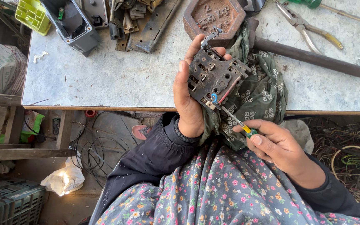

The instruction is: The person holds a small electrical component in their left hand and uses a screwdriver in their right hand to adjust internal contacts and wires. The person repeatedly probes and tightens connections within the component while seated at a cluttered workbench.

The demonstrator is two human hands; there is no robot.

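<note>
The left hand (187,98) is raised upright above the table (117,79) edge, fingers clenched around a dark, grimy switch part (214,77) full of holes and slots, with a red wire and a blue loop. The right hand (276,143) pinches a thin screwdriver (235,121), its tip touching the part's lower edge. A green patterned cloth (263,93) hangs behind.
</note>
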